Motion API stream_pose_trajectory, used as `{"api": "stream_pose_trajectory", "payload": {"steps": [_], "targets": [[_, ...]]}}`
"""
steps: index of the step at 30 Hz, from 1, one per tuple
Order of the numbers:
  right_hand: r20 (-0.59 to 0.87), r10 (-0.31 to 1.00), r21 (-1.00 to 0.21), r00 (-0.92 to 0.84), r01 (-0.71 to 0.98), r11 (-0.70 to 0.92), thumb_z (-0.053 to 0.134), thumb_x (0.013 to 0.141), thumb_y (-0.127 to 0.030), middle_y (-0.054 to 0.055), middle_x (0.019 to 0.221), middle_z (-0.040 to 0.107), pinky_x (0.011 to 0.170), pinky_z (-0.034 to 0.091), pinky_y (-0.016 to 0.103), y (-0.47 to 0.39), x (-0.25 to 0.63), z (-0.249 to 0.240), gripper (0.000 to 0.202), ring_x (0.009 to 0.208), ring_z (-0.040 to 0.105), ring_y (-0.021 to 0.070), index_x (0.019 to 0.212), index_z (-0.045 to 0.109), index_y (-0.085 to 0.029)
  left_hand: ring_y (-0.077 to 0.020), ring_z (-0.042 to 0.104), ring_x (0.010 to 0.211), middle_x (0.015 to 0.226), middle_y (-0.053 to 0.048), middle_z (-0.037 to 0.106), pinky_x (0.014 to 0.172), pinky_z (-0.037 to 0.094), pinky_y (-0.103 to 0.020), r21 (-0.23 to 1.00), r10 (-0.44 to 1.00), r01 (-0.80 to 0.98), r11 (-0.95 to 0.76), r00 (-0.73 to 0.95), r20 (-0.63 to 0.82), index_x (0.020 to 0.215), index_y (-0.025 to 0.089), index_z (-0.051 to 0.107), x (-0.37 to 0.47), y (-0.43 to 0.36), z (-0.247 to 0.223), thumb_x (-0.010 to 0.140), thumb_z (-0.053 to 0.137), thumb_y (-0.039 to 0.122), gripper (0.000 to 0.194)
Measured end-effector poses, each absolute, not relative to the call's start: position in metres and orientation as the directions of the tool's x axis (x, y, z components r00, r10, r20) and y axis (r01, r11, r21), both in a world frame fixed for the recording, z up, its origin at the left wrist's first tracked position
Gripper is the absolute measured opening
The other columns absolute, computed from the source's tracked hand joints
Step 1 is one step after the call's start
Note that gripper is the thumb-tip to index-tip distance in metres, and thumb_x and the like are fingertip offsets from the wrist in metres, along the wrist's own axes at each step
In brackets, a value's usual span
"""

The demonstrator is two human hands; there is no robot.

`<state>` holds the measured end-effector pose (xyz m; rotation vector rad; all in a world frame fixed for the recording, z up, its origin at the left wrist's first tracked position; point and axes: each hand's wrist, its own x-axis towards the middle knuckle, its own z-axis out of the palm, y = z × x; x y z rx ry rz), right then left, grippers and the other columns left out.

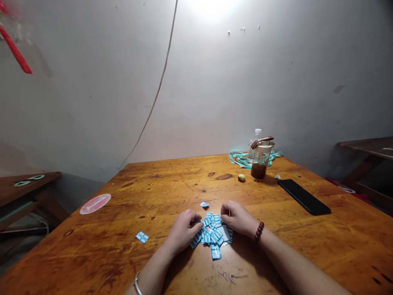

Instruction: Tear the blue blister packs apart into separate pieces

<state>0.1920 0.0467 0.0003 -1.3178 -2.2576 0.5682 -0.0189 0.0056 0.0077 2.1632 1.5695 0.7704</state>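
A loose pile of small flat pieces, striped blue and white and like little packets (216, 235), lies on the wooden table (172, 180) between my hands. My left hand (186, 229) curls over the left edge of the pile, thumb and fingers bent inward. At the pile's upper right, my right hand (236, 217) has its fingers bent together against the pieces. What either hand pinches, if anything, is hidden by the fingers. One separate blue-and-white piece (142, 237) lies to the left, and a small pale-blue scrap (204, 204) lies just beyond the pile.
A black phone (303, 196) lies at the right. Behind it stand a jar-like bottle with dark liquid (258, 170), a clear plastic bottle (252, 152) and a turquoise strap (239, 159). A small yellow-green object (241, 177) sits nearby. A round pink sticker (95, 203) is at the left.
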Motion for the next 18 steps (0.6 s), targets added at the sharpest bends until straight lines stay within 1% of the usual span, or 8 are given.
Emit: {"api": "stream_pose_trajectory", "payload": {"steps": [3, 5, 8, 9, 11, 13, 15, 18], "targets": [[0.196, 0.918, -0.536, -0.346, 0.746, 0.396, 0.042, 0.068, -0.01, 0.001, 0.07, 0.053, 0.057, 0.029, 0.02, 0.051, 0.199, 0.004, 0.013, 0.065, 0.046, 0.0112, 0.067, 0.053, -0.016, -0.0163, 0.052, 0.073, 0.077, -0.004, 0.058, 0.065, 0.039, -0.027, 0.613, 0.951, 0.73, -0.302, 0.185, 0.248, 0.078, 0.018, 0.059, -0.021, 0.007, 0.006, 0.075, 0.046, 0.029, 0.018], [0.213, 0.924, -0.52, -0.317, 0.764, 0.383, 0.041, 0.07, -0.011, 0.002, 0.073, 0.053, 0.059, 0.029, 0.021, 0.05, 0.199, 0.006, 0.015, 0.067, 0.046, 0.0115, 0.073, 0.055, -0.016, -0.0164, 0.052, 0.073, 0.076, -0.004, 0.058, 0.065, 0.039, -0.027, 0.613, 0.948, 0.726, -0.31, 0.186, 0.259, 0.077, 0.018, 0.059, -0.02, 0.007, 0.006, 0.076, 0.045, 0.03, 0.019], [0.241, 0.891, -0.49, -0.385, 0.744, 0.454, 0.044, 0.074, -0.022, 0.004, 0.085, 0.052, 0.064, 0.031, 0.022, 0.044, 0.191, 0.005, 0.019, 0.074, 0.047, 0.0132, 0.088, 0.056, -0.018, -0.0169, 0.052, 0.071, 0.073, -0.004, 0.058, 0.064, 0.039, -0.028, 0.596, 0.94, 0.73, -0.335, 0.216, 0.265, 0.073, 0.019, 0.059, -0.016, 0.007, 0.007, 0.076, 0.044, 0.032, 0.02], [0.235, 0.877, -0.47, -0.419, 0.741, 0.48, 0.047, 0.073, -0.026, 0.004, 0.088, 0.051, 0.066, 0.031, 0.023, 0.042, 0.187, 0.004, 0.021, 0.077, 0.047, 0.0142, 0.091, 0.056, -0.019, -0.0173, 0.052, 0.072, 0.073, -0.004, 0.058, 0.065, 0.039, -0.028, 0.592, 0.937, 0.73, -0.342, 0.222, 0.269, 0.073, 0.019, 0.06, -0.015, 0.007, 0.008, 0.076, 0.044, 0.033, 0.021], [0.198, 0.861, -0.443, -0.468, 0.741, 0.505, 0.053, 0.07, -0.03, 0.004, 0.088, 0.05, 0.068, 0.031, 0.024, 0.039, 0.181, 0.001, 0.023, 0.079, 0.046, 0.0156, 0.089, 0.056, -0.02, -0.0179, 0.052, 0.074, 0.075, -0.005, 0.058, 0.066, 0.039, -0.028, 0.592, 0.934, 0.726, -0.351, 0.223, 0.28, 0.076, 0.019, 0.06, -0.014, 0.007, 0.007, 0.076, 0.045, 0.033, 0.021], [0.164, 0.866, -0.47, -0.473, 0.734, 0.49, 0.056, 0.066, -0.028, 0.003, 0.085, 0.051, 0.066, 0.031, 0.023, 0.039, 0.177, -0.002, 0.02, 0.077, 0.046, 0.0152, 0.085, 0.056, -0.019, -0.0183, 0.052, 0.075, 0.078, -0.005, 0.058, 0.067, 0.04, -0.029, 0.602, 0.933, 0.717, -0.351, 0.211, 0.292, 0.081, 0.019, 0.06, -0.013, 0.006, 0.005, 0.075, 0.046, 0.033, 0.02], [0.164, 0.875, -0.523, -0.456, 0.711, 0.469, 0.055, 0.065, -0.022, 0.002, 0.082, 0.052, 0.063, 0.031, 0.021, 0.04, 0.177, -0.006, 0.016, 0.075, 0.046, 0.0136, 0.081, 0.055, -0.018, -0.0184, 0.052, 0.077, 0.08, -0.006, 0.058, 0.068, 0.04, -0.029, 0.611, 0.935, 0.715, -0.339, 0.186, 0.302, 0.083, 0.019, 0.059, -0.012, 0.006, 0.003, 0.076, 0.045, 0.032, 0.021], [0.179, 0.885, -0.577, -0.43, 0.682, 0.448, 0.05, 0.066, -0.014, 0.001, 0.077, 0.055, 0.06, 0.031, 0.019, 0.044, 0.18, -0.01, 0.01, 0.071, 0.047, 0.012, 0.074, 0.055, -0.017, -0.0186, 0.053, 0.08, 0.083, -0.006, 0.059, 0.071, 0.039, -0.03, 0.569, 0.939, 0.762, -0.311, 0.154, 0.306, 0.082, 0.019, 0.059, -0.012, 0.009, 0.0, 0.077, 0.043, 0.031, 0.021]]}}
